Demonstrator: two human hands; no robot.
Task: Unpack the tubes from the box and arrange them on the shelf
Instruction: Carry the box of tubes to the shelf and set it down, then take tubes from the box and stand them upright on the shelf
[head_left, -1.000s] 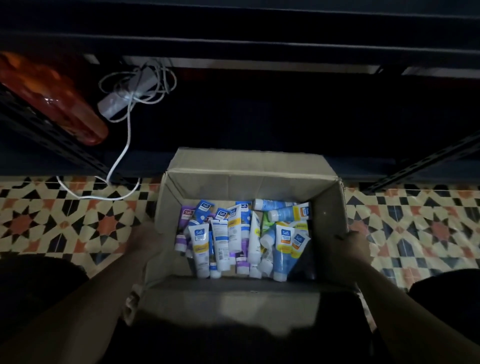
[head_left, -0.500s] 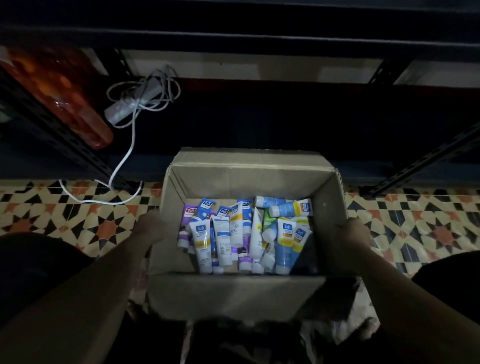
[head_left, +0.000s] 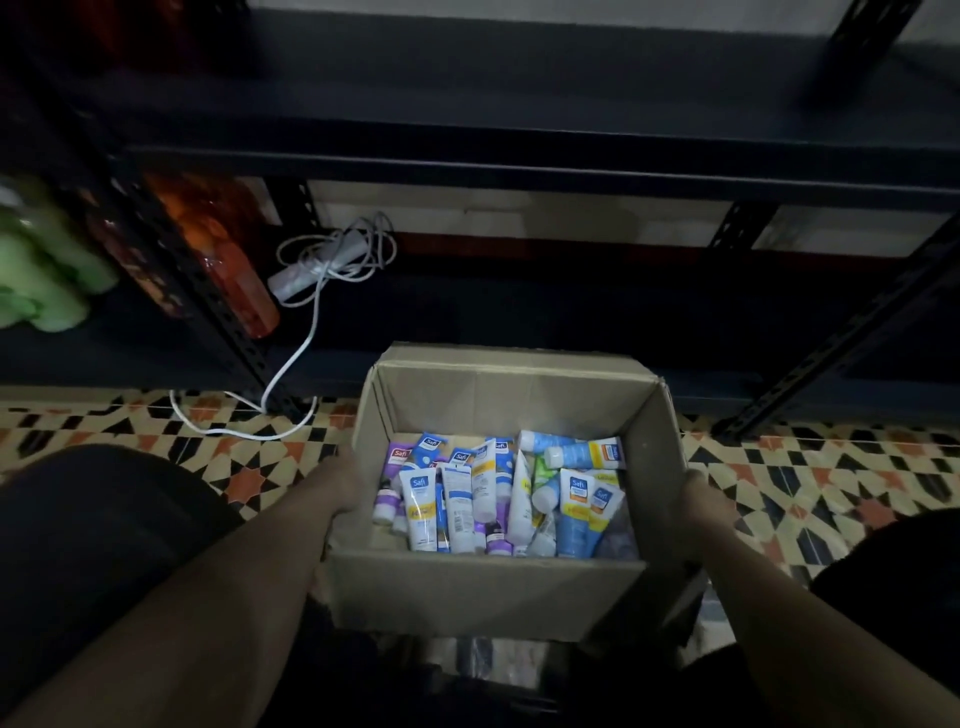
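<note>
An open cardboard box (head_left: 483, 587) sits in front of me, held at its two sides. My left hand (head_left: 340, 486) grips the left wall near the rim, and my right hand (head_left: 709, 501) grips the right wall. Inside lie several white, blue and purple tubes (head_left: 498, 493) in a loose heap, caps mostly toward me. Beyond the box stands a dark metal shelf (head_left: 519, 156), whose lower board (head_left: 519, 317) is in deep shadow. The fingers are partly hidden behind the box walls.
A white power strip with a coiled cable (head_left: 311, 270) lies on the lower board at left, its cord trailing onto the patterned tile floor (head_left: 831, 478). An orange bottle (head_left: 228, 260) and green items (head_left: 41, 275) stand further left. My dark-clothed knees (head_left: 93, 519) flank the box.
The box has risen between my hands and its underside now shows. The view has tilted up, bringing more of the shelf and the green items into sight.
</note>
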